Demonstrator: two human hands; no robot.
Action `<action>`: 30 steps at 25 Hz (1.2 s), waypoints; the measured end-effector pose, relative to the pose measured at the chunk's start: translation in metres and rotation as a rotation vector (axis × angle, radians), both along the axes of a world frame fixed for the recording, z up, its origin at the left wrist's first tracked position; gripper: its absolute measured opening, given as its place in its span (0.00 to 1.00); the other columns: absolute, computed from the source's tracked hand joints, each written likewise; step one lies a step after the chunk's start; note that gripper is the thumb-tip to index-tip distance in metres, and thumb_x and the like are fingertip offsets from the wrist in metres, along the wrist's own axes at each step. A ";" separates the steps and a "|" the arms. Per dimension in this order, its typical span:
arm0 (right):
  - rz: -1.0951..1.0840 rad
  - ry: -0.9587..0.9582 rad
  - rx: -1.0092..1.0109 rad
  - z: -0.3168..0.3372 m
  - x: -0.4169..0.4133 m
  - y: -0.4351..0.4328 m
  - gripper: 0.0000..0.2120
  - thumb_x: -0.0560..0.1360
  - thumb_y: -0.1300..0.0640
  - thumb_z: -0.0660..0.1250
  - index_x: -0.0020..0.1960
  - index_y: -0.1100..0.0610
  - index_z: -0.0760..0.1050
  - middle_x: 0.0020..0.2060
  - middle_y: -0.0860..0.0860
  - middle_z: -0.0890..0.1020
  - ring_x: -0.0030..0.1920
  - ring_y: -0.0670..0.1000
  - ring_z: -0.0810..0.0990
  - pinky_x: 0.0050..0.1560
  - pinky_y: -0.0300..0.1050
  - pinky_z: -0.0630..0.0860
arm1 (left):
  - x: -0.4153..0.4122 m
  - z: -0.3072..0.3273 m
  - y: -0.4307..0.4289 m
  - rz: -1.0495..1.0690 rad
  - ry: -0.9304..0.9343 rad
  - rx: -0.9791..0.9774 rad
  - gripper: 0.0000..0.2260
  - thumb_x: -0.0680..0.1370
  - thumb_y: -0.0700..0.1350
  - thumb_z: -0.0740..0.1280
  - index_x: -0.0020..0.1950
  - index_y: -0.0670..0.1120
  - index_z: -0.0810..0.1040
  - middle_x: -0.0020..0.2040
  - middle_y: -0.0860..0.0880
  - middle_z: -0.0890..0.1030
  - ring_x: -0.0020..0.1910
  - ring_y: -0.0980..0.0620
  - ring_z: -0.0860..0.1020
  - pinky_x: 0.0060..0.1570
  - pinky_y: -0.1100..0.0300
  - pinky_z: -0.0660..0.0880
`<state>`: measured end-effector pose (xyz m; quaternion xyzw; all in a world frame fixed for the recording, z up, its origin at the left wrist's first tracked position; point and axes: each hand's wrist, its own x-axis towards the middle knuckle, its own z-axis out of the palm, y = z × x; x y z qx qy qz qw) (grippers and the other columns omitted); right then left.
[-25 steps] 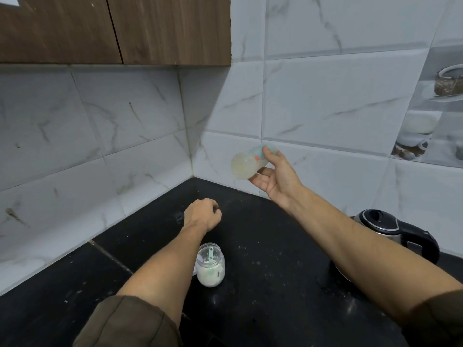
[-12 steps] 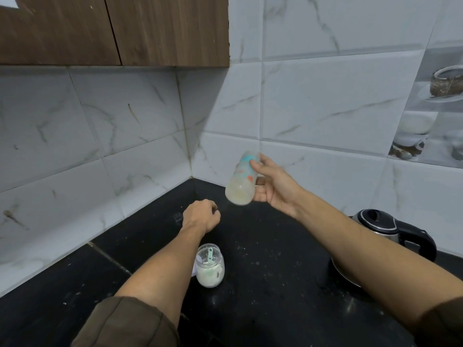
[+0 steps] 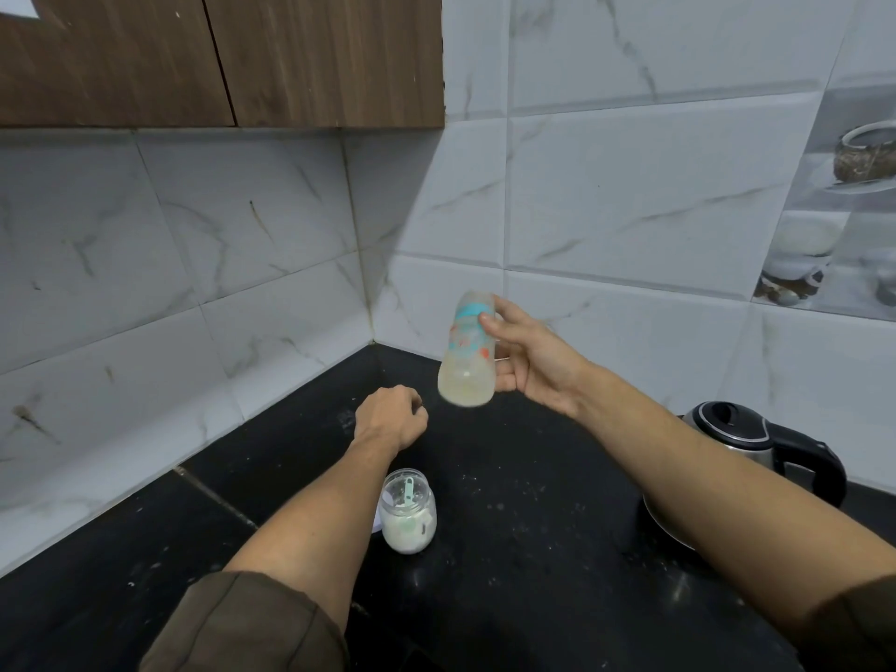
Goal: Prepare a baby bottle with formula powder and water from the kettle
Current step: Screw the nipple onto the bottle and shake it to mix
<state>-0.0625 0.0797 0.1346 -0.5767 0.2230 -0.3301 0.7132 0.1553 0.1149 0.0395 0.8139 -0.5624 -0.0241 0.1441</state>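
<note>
- Cabinet (image 3: 218,55): brown wood-grain doors, upper left; cut off by the top and left edges.
- Wall (image 3: 169,264): white marble-look tiles on both sides of a corner, with dark marks in the corner joint.
- Left hand (image 3: 388,418): curled into a loose fist, knuckles up, low over the counter near the corner. The fingertips are tucked under and hidden; whether they enclose anything cannot be told. Olive sleeve (image 3: 242,623) cut off by the bottom edge.
- Jar (image 3: 407,510): small clear glass, standing open on the counter just right of the left forearm. White powder fills the lower part; a pale green scoop handle (image 3: 408,492) stands in it. A pale scrap behind the jar is mostly hidden.
- Counter (image 3: 523,502): black polished stone, dusted with white specks and crossed by a joint line at left.
- Bottle (image 3: 468,351): held in the air above the counter, between the two hands, tilted, its cloudy lower end toward the camera. Translucent body, teal and orange print; contents pale and motion-blurred. Its far end is hard to make out.
- Right hand (image 3: 528,361): fingers and thumb clamped on the bottle's side, palm partly open to view.
- Kettle (image 3: 756,453): steel body, black lid and handle, on the counter at right; its lower part is hidden by the right forearm.
- Picture tile (image 3: 834,201): far right, cut off; printed with bowls.
</note>
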 end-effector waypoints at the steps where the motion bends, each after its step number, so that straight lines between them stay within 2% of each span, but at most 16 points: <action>1: 0.035 0.033 -0.029 0.000 0.001 0.001 0.27 0.80 0.51 0.71 0.77 0.46 0.68 0.58 0.58 0.85 0.46 0.58 0.88 0.43 0.51 0.87 | -0.002 0.001 0.000 -0.002 -0.001 0.008 0.13 0.82 0.51 0.65 0.62 0.49 0.82 0.49 0.49 0.83 0.49 0.48 0.81 0.49 0.53 0.78; 3: -0.041 -0.030 -0.006 0.000 0.005 0.002 0.27 0.80 0.51 0.71 0.76 0.46 0.68 0.60 0.60 0.84 0.49 0.60 0.88 0.43 0.52 0.87 | -0.004 0.001 0.000 -0.007 -0.008 0.005 0.13 0.82 0.51 0.65 0.63 0.50 0.82 0.51 0.49 0.84 0.51 0.47 0.81 0.49 0.54 0.77; 5: -0.238 -0.191 0.120 0.002 0.010 -0.004 0.21 0.82 0.51 0.70 0.73 0.48 0.70 0.63 0.61 0.83 0.50 0.60 0.88 0.46 0.53 0.87 | -0.002 0.001 0.001 -0.006 -0.013 -0.015 0.14 0.81 0.51 0.65 0.65 0.52 0.82 0.56 0.49 0.86 0.57 0.46 0.82 0.53 0.53 0.78; 7: -0.300 -0.280 0.191 0.002 0.013 -0.006 0.17 0.82 0.51 0.69 0.69 0.50 0.72 0.65 0.60 0.82 0.51 0.60 0.88 0.48 0.53 0.86 | 0.000 0.001 0.003 0.006 -0.013 -0.025 0.15 0.81 0.51 0.65 0.65 0.53 0.83 0.57 0.49 0.86 0.58 0.46 0.82 0.54 0.53 0.78; 9: -0.215 -0.196 0.117 0.001 0.011 0.000 0.21 0.82 0.52 0.70 0.73 0.47 0.70 0.63 0.60 0.83 0.50 0.61 0.88 0.46 0.53 0.86 | 0.004 0.000 0.003 0.004 -0.010 -0.017 0.15 0.82 0.51 0.65 0.66 0.52 0.82 0.57 0.49 0.86 0.57 0.47 0.82 0.54 0.53 0.78; 12: -0.120 -0.046 -0.098 0.006 0.005 0.008 0.33 0.77 0.53 0.74 0.79 0.42 0.65 0.63 0.58 0.84 0.51 0.63 0.88 0.44 0.53 0.86 | 0.002 0.000 0.004 -0.010 -0.010 0.000 0.14 0.82 0.51 0.66 0.67 0.51 0.81 0.56 0.49 0.85 0.55 0.48 0.82 0.53 0.54 0.79; 14: -0.232 -0.139 -0.120 0.013 0.007 0.008 0.38 0.76 0.52 0.75 0.81 0.42 0.62 0.65 0.57 0.83 0.51 0.62 0.88 0.47 0.55 0.86 | 0.003 0.000 0.005 -0.014 -0.017 -0.005 0.14 0.82 0.50 0.65 0.66 0.51 0.82 0.56 0.49 0.86 0.56 0.48 0.82 0.54 0.53 0.79; 17: -0.437 -0.365 -0.005 0.020 0.009 0.001 0.38 0.78 0.53 0.75 0.82 0.43 0.59 0.67 0.59 0.80 0.53 0.62 0.88 0.50 0.57 0.85 | 0.004 -0.001 0.005 -0.010 -0.031 -0.019 0.14 0.82 0.50 0.65 0.66 0.51 0.82 0.57 0.49 0.86 0.57 0.47 0.82 0.54 0.53 0.79; 18: -0.433 -0.361 -0.026 0.020 0.010 0.003 0.38 0.78 0.54 0.75 0.81 0.43 0.59 0.67 0.59 0.80 0.53 0.62 0.88 0.50 0.56 0.85 | 0.004 0.000 0.006 -0.008 -0.036 -0.018 0.14 0.82 0.50 0.65 0.66 0.51 0.82 0.57 0.49 0.86 0.57 0.47 0.82 0.54 0.52 0.79; 21: -0.249 -0.078 -0.295 0.014 0.007 0.016 0.36 0.78 0.57 0.74 0.80 0.41 0.61 0.61 0.60 0.85 0.52 0.60 0.88 0.48 0.56 0.85 | 0.004 0.001 0.003 -0.016 -0.027 -0.007 0.14 0.83 0.51 0.65 0.67 0.50 0.81 0.57 0.48 0.85 0.55 0.48 0.82 0.54 0.53 0.79; 23: -0.165 0.014 -0.408 0.012 0.005 0.021 0.36 0.79 0.58 0.74 0.80 0.41 0.60 0.56 0.59 0.87 0.53 0.59 0.88 0.50 0.57 0.85 | 0.002 0.003 0.002 -0.019 -0.031 -0.001 0.14 0.83 0.51 0.65 0.66 0.50 0.81 0.56 0.48 0.85 0.52 0.49 0.81 0.54 0.53 0.79; 25: -0.292 -0.094 -0.333 0.015 0.008 0.021 0.37 0.79 0.57 0.74 0.81 0.42 0.59 0.55 0.57 0.87 0.53 0.59 0.88 0.52 0.59 0.85 | 0.000 0.004 0.002 -0.027 -0.036 -0.014 0.15 0.82 0.51 0.65 0.67 0.51 0.81 0.58 0.48 0.85 0.56 0.47 0.82 0.56 0.51 0.79; 28: -0.543 -0.373 -0.080 0.024 0.014 0.013 0.38 0.80 0.54 0.74 0.82 0.41 0.58 0.64 0.55 0.82 0.53 0.59 0.88 0.53 0.58 0.85 | 0.001 0.003 0.003 -0.026 -0.035 -0.023 0.15 0.82 0.50 0.65 0.67 0.52 0.82 0.59 0.48 0.85 0.59 0.46 0.82 0.57 0.51 0.79; 30: -0.513 -0.383 -0.063 0.025 0.013 0.012 0.37 0.80 0.54 0.73 0.82 0.41 0.57 0.67 0.56 0.80 0.53 0.60 0.88 0.54 0.58 0.85 | 0.001 0.003 0.003 -0.021 -0.032 -0.016 0.15 0.82 0.51 0.64 0.67 0.52 0.82 0.59 0.48 0.85 0.59 0.46 0.82 0.56 0.51 0.78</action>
